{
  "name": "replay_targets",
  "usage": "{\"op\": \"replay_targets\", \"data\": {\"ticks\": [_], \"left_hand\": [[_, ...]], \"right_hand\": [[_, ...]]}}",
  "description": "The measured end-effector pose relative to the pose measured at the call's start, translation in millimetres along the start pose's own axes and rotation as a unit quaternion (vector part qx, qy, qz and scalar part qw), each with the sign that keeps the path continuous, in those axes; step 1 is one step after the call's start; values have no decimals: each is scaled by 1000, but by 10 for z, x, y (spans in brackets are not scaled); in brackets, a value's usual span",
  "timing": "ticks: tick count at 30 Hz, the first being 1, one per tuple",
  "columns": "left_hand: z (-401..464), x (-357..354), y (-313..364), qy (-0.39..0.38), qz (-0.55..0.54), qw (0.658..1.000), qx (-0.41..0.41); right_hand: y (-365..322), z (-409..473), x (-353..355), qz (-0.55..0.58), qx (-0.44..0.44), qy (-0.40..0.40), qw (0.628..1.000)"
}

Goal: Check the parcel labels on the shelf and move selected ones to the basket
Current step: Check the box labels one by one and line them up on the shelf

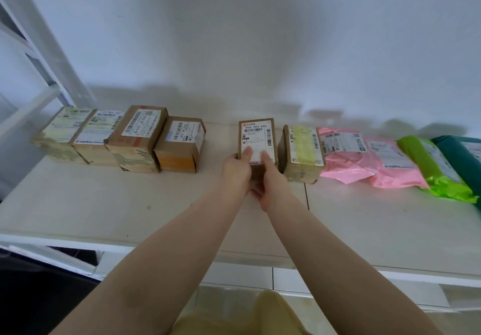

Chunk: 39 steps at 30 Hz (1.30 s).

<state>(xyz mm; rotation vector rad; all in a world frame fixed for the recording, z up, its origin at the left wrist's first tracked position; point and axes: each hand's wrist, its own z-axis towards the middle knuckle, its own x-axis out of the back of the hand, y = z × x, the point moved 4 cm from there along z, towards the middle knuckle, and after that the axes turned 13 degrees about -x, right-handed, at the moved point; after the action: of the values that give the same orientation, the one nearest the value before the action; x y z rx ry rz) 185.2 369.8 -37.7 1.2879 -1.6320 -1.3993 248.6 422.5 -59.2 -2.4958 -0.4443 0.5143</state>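
Note:
A small brown cardboard parcel (256,137) with a white barcode label on top stands in the middle of the white shelf (130,204). Both hands hold its near end. My left hand (236,169) grips the left side with the thumb laid on the label. My right hand (270,178) grips the right side, thumb also on the label, fingers curled beneath. Several other labelled cardboard boxes (135,139) line the shelf to the left, and another box (302,152) sits just right. No basket is in view.
Pink mailer bags (343,155), a lime-green bag (437,168) and a dark green bag (463,152) lie at the right along the white wall. A white shelf post (39,48) rises at the left. A dark object (31,282) sits below the shelf's front edge.

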Motion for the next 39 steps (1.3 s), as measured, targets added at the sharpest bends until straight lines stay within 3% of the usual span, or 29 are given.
{"op": "replay_targets", "data": {"ticks": [5, 13, 20, 27, 39], "left_hand": [[-53, 231, 125, 0, -6, 999, -33], [-172, 613, 372, -39, -2, 996, -75], [-215, 777, 388, -113, -19, 993, -25], [-231, 807, 397, -152, -45, 985, -63], [-189, 809, 412, -161, -47, 983, -71]], "right_hand": [[-20, -98, -18, 12, 22, -16, 1000], [-65, -360, -27, -49, 71, -108, 990], [-47, -447, 3, -55, 94, -152, 982], [-8, -518, -1, -49, 99, -190, 976], [-35, -539, -27, -53, 100, -190, 975]]}}
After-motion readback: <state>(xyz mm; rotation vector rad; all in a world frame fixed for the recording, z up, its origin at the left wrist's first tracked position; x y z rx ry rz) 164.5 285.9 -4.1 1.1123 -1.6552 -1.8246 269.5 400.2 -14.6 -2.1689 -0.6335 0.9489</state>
